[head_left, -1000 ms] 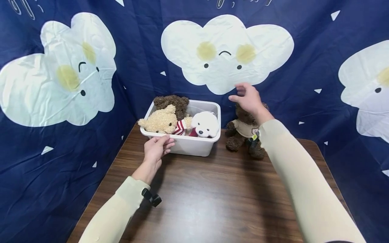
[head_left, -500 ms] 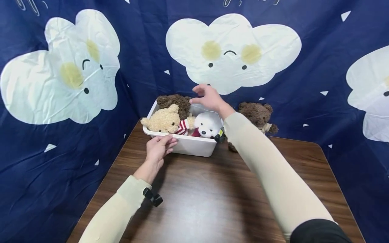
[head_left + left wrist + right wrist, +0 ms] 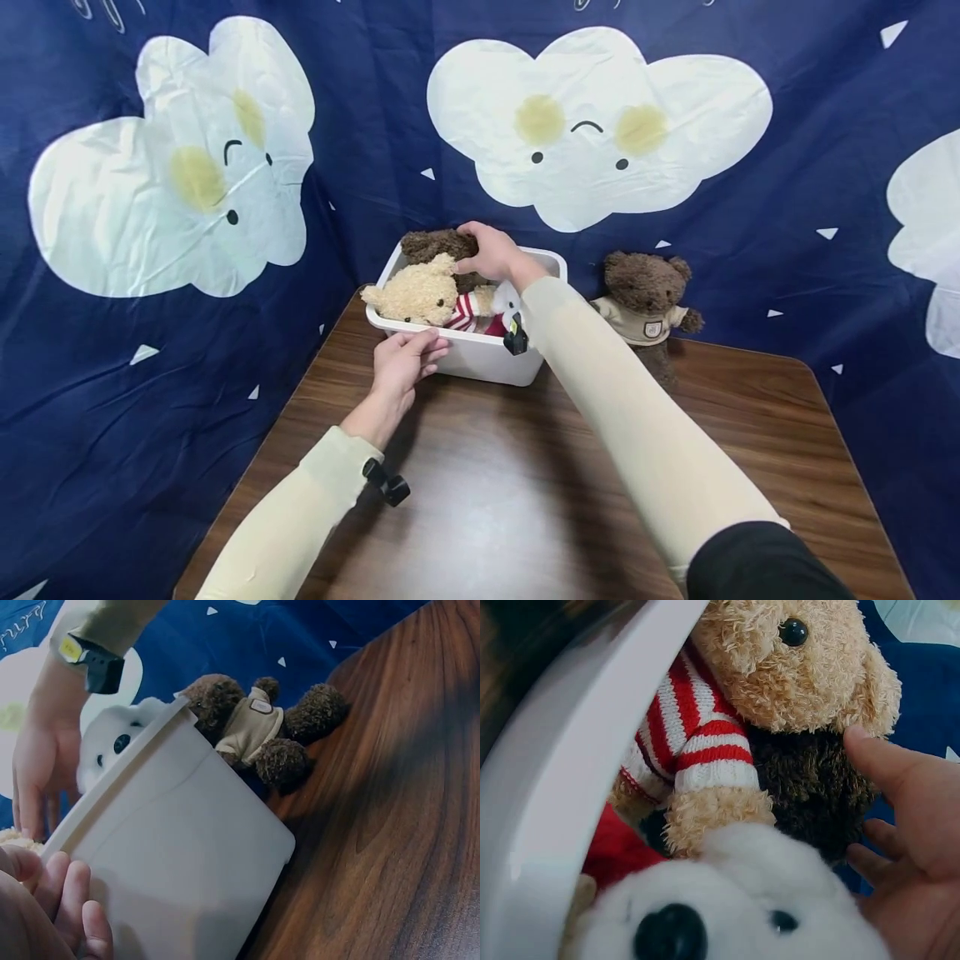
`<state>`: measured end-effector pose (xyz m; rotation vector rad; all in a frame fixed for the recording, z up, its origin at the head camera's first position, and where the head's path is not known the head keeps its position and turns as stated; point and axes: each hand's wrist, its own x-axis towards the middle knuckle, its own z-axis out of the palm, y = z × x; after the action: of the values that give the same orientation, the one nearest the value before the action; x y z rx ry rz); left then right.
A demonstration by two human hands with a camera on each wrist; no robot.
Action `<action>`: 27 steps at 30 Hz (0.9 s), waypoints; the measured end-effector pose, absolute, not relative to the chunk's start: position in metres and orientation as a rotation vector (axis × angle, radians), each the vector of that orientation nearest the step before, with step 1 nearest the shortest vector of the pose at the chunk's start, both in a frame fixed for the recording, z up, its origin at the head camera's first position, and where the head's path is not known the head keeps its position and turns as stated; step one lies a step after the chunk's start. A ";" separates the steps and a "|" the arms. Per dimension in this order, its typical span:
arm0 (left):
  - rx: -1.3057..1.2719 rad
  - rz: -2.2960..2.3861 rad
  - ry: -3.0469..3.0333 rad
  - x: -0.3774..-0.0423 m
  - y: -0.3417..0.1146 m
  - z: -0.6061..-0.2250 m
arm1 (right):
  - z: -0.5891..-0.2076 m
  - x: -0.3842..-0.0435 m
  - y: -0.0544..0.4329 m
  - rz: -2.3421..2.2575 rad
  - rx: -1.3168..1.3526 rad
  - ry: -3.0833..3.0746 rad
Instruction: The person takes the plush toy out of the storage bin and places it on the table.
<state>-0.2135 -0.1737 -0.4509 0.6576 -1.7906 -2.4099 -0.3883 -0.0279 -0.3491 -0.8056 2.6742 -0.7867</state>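
My left hand pinches the front rim of a white plastic bin, thumb on top and fingers below. Inside lie a tan teddy bear in a red-and-white striped sweater, a dark brown teddy bear behind it, and a white plush dog partly hidden by my right arm in the head view. My right hand reaches over the bin beside the dark brown bear's head. In the right wrist view its thumb touches the tan bear's ear edge, with thumb and fingers spread apart.
Another brown teddy bear in a beige shirt sits right of the bin on the wooden table. A navy cloth with white clouds hangs behind and at the sides. Each wrist carries a small black camera.
My right hand has moved left and down from near the brown bear at the right to the dark brown bear in the bin. The left hand keeps its place on the rim.
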 end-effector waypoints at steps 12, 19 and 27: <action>0.663 -2.394 -1.819 -0.214 -0.174 -0.451 | -0.349 -0.395 -0.036 -0.532 -0.785 2.689; 0.672 -2.374 -1.822 -0.214 -0.174 -0.450 | -0.356 -0.394 -0.039 -0.645 -0.721 2.676; 0.654 -2.367 -1.821 -0.215 -0.172 -0.453 | -0.360 -0.394 -0.042 -0.464 -0.726 2.815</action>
<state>-0.2150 -0.1720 -0.4534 0.6545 -1.8208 -2.3669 -0.3938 -0.0417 -0.3595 -0.7256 2.8151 -0.4641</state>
